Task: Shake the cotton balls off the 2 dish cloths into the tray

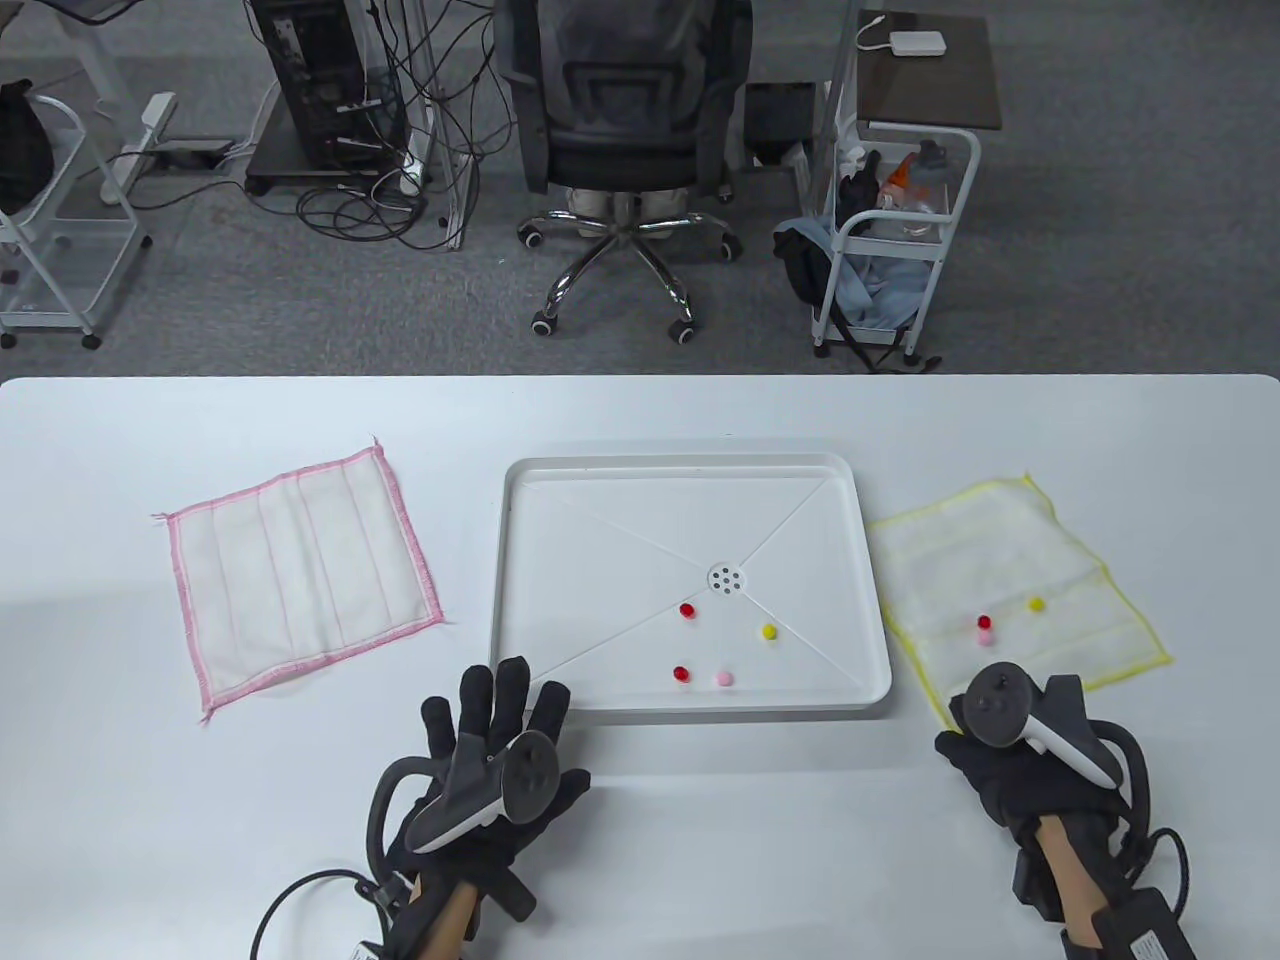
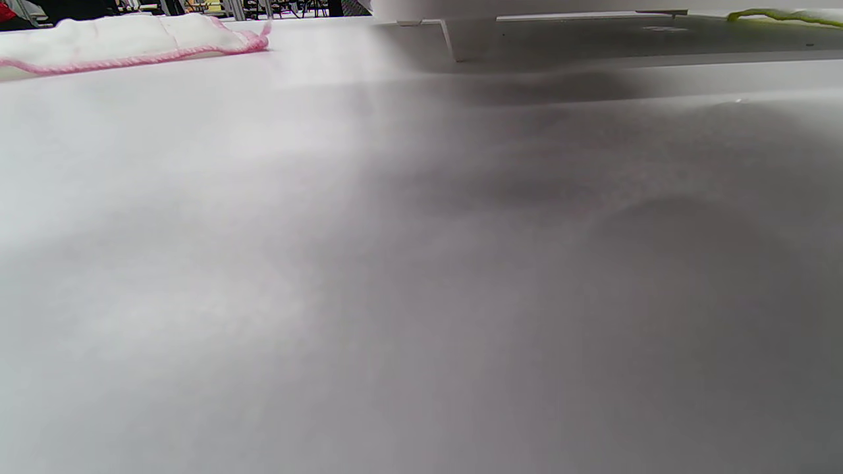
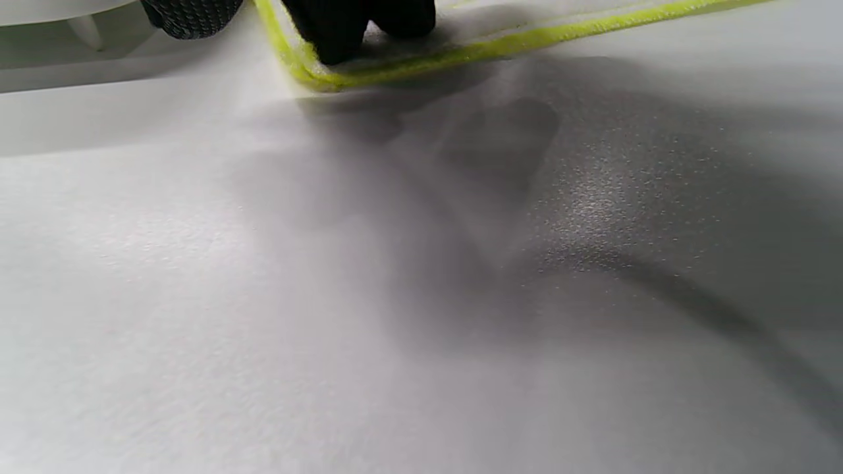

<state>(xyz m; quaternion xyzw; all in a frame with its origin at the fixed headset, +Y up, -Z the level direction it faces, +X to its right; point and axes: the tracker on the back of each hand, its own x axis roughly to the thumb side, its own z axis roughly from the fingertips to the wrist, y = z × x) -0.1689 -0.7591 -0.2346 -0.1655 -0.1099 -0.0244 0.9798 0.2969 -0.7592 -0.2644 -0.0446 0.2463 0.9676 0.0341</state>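
The white tray [image 1: 515,600] sits mid-table and holds several cotton balls: two red [image 1: 686,610], one yellow [image 1: 768,632], one pink [image 1: 722,679]. Left of it the pink-edged cloth [image 1: 300,575] [image 2: 132,36] lies flat with nothing on it. On the tray's right, the yellow-edged cloth [image 1: 1010,560] [image 3: 461,49] carries a red ball [image 1: 983,622], a pink ball [image 1: 985,636] and a yellow ball [image 1: 1036,604]. My left hand [image 1: 500,740] lies flat on the table, fingers spread, before the tray's near left corner. My right hand [image 1: 1000,740] is at the yellow cloth's near corner; its fingertips [image 3: 355,26] rest on that corner, the thumb [image 3: 191,13] just beside the edge.
Bare white table [image 1: 700,850] spreads around the cloths and tray. Beyond the far edge stand an office chair [image 1: 625,150], a white trolley [image 1: 890,250] and a computer tower with cables [image 1: 330,90]. The tray's rim [image 2: 527,13] shows at the top of the left wrist view.
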